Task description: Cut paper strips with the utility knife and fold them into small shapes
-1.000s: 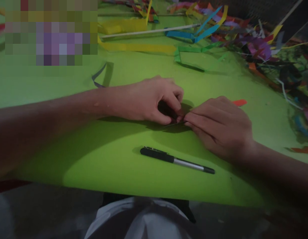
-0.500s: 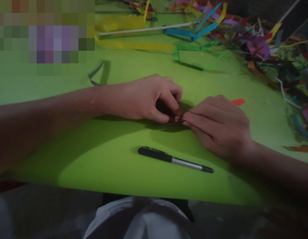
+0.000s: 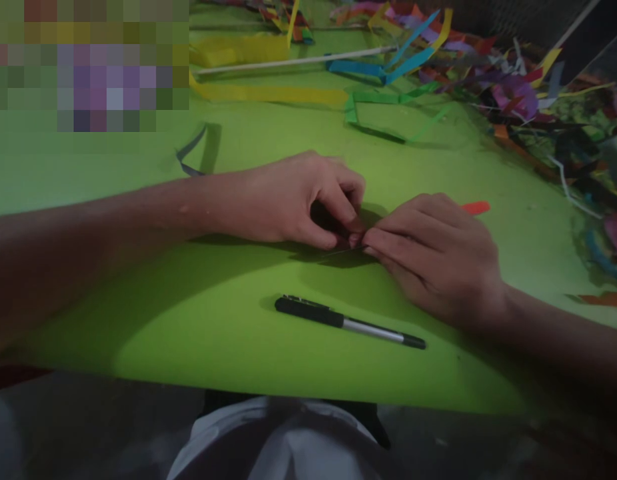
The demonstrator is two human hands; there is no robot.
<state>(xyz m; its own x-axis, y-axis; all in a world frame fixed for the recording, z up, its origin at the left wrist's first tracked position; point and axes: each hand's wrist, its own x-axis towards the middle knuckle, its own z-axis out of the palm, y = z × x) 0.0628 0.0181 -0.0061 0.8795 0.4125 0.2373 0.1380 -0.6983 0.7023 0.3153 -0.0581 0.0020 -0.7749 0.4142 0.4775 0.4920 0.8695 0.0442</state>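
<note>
My left hand has its fingers curled down to the green tabletop, thumb and fingertips drawn together beside my right hand. My right hand pinches a thin, dark sliver, whose narrow end points left under the left thumb. What lies between the left fingertips is mostly hidden. Both sets of fingertips meet close together. An orange-red strip end shows just behind the right knuckles. Below the hands a black and silver pen lies capped on the table.
A grey strip lies behind my left forearm. Farther back are a yellow strip, green strip, blue strip and thin pale stick. Colourful paper scraps pile at right. The green table's near edge faces me.
Both hands keep nearly the same pose, with fingertips together. Only a very slight shift of the whole view shows; the pen and strips lie as before.
</note>
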